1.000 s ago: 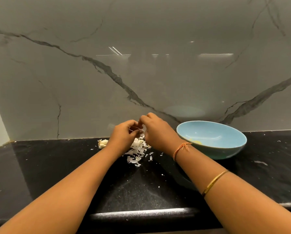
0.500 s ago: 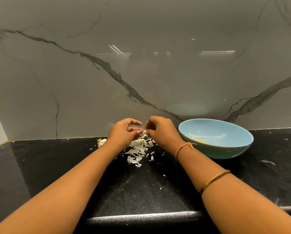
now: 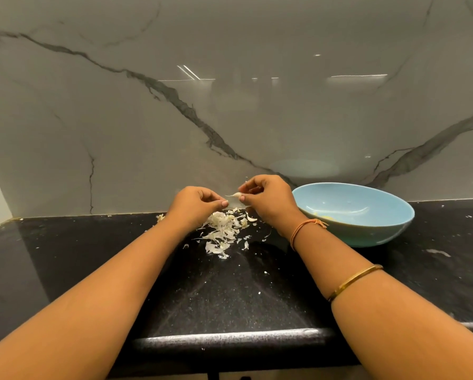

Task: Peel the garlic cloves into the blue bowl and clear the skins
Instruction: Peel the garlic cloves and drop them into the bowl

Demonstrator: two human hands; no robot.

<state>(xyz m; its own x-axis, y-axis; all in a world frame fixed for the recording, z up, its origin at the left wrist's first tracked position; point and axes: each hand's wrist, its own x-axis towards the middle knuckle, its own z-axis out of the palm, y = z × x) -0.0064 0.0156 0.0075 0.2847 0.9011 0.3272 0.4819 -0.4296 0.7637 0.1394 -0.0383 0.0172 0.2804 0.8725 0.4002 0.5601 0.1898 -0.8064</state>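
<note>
Midway | peeled cloves (image 3: 324,216) seen in bowl (image 3: 367,233) | clove (image 3: 236,195) pinched by right hand (image 3: 269,202) | left hand (image 3: 194,205) curled, hold unclear | skins (image 3: 221,229) left of bowl, uncleared

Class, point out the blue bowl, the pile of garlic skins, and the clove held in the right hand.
bowl (image 3: 372,234), head view, outer wall.
skins (image 3: 223,226), head view, middle of the pile.
clove (image 3: 236,195), head view, its pale body beside the fingertips.

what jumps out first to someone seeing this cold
The right hand pinching a small garlic clove at centre, close to the left hand. Beneath them a pale heap of garlic skins stands out on the black counter, with the blue bowl to its right.
</note>
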